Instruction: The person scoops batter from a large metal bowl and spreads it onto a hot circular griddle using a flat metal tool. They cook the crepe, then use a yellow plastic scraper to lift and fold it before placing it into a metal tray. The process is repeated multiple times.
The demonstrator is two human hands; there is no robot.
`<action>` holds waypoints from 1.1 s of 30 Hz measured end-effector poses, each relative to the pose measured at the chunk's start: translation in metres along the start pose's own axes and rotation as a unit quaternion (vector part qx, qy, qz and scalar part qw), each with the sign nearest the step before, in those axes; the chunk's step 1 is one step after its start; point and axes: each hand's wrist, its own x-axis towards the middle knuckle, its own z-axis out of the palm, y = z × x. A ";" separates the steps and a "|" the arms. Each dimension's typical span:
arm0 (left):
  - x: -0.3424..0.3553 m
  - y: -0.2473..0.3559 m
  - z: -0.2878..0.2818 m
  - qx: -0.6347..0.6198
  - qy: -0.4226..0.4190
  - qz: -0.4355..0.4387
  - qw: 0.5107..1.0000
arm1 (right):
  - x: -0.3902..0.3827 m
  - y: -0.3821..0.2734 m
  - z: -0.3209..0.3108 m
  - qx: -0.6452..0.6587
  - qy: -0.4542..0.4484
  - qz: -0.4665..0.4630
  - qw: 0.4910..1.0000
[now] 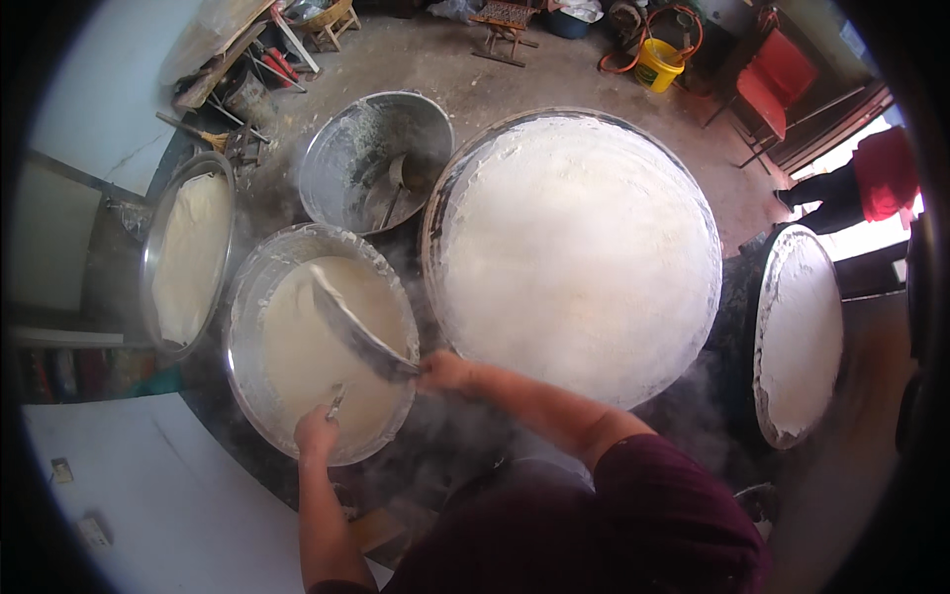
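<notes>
A wide metal basin of thin cream-coloured batter stands in front of me, left of centre. My left hand is closed round a thin metal handle at the basin's near side; its other end is out of sight in the batter, so I cannot tell the tool. My right hand grips one end of a curved, shallow metal piece, perhaps a pan or scoop, tilted over the batter. Just right of the basin lies a large round surface coated in white, with steam about it.
Behind the basin is a deep metal pot with a long-handled ladle inside. An oval-looking tub holding pale cloth stands left. At right is another white-coated disc. Farther off are a yellow bucket, a red chair and a person.
</notes>
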 end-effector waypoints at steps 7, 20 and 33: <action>-0.006 -0.026 -0.010 0.023 -0.028 0.026 0.999 | -0.070 0.074 0.092 -0.140 0.179 0.112 0.967; 0.003 -0.057 -0.009 0.029 -0.042 0.133 0.990 | -0.262 0.007 0.132 0.010 0.407 0.144 0.902; 0.002 -0.027 -0.016 0.074 -0.054 0.114 0.989 | -0.287 0.054 0.013 0.235 0.557 -0.008 0.796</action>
